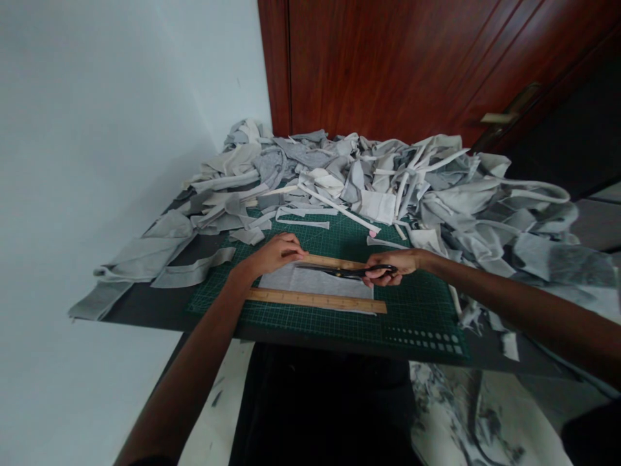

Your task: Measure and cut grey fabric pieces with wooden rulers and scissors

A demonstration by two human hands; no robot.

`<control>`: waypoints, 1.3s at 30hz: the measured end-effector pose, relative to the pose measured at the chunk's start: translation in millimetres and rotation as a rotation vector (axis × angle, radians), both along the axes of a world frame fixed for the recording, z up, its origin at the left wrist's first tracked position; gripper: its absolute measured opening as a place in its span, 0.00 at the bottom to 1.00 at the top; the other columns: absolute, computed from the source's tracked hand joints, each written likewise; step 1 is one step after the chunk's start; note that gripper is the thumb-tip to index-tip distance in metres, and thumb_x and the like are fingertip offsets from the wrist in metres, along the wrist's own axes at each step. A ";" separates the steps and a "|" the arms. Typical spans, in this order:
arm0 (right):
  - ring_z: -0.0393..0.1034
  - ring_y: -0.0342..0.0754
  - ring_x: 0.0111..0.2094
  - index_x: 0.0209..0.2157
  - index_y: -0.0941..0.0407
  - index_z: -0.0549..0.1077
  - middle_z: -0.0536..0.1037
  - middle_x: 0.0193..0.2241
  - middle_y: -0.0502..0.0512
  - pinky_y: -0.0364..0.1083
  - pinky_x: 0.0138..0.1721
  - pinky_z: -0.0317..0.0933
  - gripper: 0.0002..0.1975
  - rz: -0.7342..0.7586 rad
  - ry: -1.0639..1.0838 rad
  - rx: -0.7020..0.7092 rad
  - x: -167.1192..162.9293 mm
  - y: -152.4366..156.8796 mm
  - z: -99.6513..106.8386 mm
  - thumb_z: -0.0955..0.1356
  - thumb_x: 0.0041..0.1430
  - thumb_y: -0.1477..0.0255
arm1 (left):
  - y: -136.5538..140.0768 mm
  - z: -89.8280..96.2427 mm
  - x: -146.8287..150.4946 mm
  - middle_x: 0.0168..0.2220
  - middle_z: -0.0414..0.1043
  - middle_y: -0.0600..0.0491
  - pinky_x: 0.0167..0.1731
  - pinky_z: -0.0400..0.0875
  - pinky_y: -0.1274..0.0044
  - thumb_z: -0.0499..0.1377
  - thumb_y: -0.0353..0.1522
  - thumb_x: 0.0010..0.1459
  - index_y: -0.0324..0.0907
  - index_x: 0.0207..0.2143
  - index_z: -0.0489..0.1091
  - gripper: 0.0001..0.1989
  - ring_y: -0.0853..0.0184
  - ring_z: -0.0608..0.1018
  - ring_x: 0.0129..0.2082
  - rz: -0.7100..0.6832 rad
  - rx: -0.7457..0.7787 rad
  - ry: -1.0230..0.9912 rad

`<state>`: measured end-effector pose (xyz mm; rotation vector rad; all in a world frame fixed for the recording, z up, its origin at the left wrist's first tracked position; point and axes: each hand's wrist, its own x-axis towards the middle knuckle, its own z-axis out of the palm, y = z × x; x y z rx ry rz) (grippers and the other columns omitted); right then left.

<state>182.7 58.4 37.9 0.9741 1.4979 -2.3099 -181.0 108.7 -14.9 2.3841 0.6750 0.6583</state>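
Observation:
A light grey piece of fabric (pixel 295 280) lies on the green cutting mat (pixel 422 310). One wooden ruler (pixel 317 301) rests along its near side, and a second wooden ruler (pixel 332 261) runs along its far side. My left hand (pixel 276 254) is closed at the far ruler's left end, fingertips pressed together there; whether they also pinch the fabric I cannot tell. Black-handled scissors (pixel 334 272) are gripped in my right hand (pixel 391 266). Their blades point left, over the fabric and just in front of the far ruler.
Heaped grey and white fabric scraps (pixel 291 158) cover the back and right of the dark table (pixel 167 307). Grey strips (pixel 194 270) lie at the left. Behind stand a white wall (pixel 121 129) and a reddish-brown wooden door (pixel 378 71) with a handle (pixel 499 118).

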 end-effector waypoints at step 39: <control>0.44 0.34 0.17 0.36 0.61 0.72 0.55 0.20 0.40 0.35 0.14 0.42 0.23 0.063 0.062 0.073 -26.9 8.6 -0.2 0.70 0.65 0.52 | 3.6 4.3 -6.0 0.40 0.74 0.49 0.39 0.69 0.75 0.57 0.47 0.70 0.45 0.46 0.83 0.21 0.64 0.76 0.40 0.010 -0.075 0.024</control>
